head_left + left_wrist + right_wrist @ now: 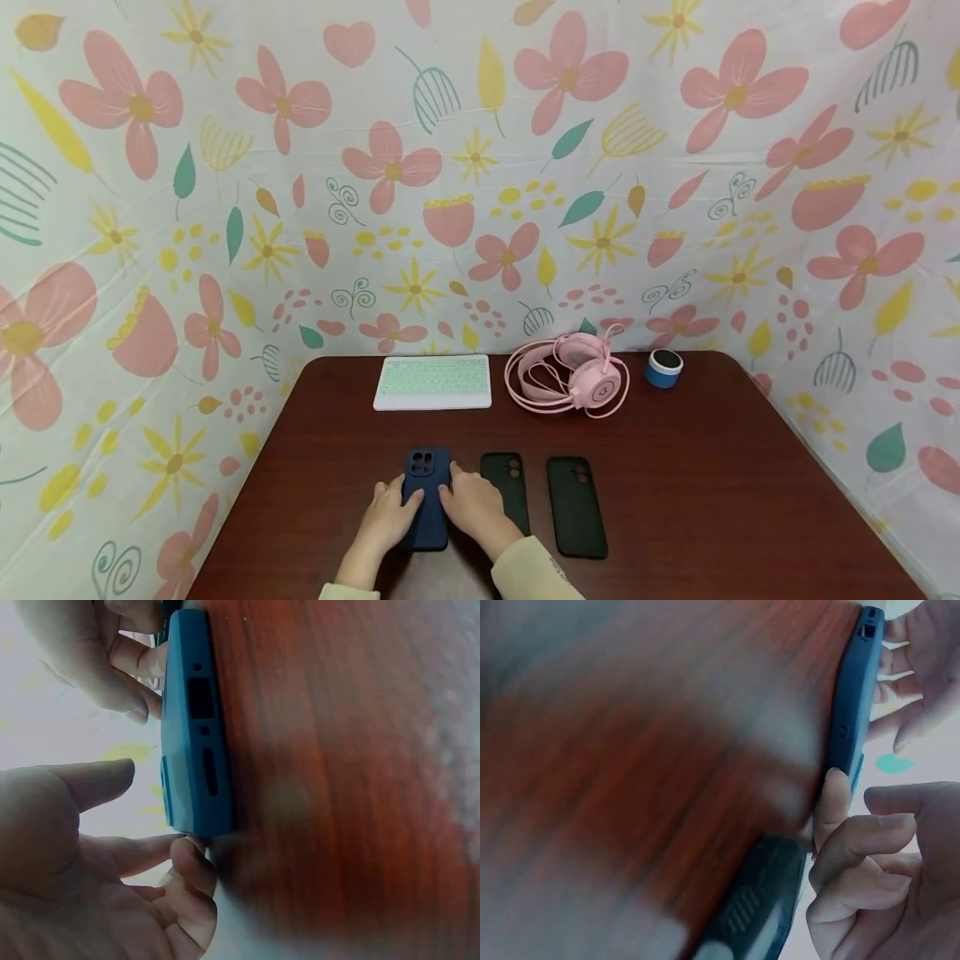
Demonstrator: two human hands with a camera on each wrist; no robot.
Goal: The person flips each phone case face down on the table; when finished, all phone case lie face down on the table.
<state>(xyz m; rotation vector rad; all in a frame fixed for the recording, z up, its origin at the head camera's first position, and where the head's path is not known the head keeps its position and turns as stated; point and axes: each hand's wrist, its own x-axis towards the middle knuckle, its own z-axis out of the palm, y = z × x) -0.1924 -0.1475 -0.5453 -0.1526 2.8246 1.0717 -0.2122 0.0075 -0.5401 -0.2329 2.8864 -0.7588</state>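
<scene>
A blue phone case (426, 510), its camera cut-outs at the far end, lies flat on the brown table (712, 500); I cannot tell whether a phone is in it. My left hand (386, 518) touches its left side with the fingers, and the thumb is held off it in the left wrist view. At the right side, fingers of my right hand (474, 502) touch the edge, thumb also raised. The near end of the blue case (196, 735) shows port cut-outs. Just right of my right hand lies a dark green phone case (512, 487), partly hidden by that forearm.
Farther right lies another dark green phone case (576, 508). Along the back stand a white keyboard (432, 402) with green keys, pink headphones (596, 385) with a coiled cable, and a small blue-and-white cylinder (663, 373). A flower-printed cloth (465, 100) hangs behind the table.
</scene>
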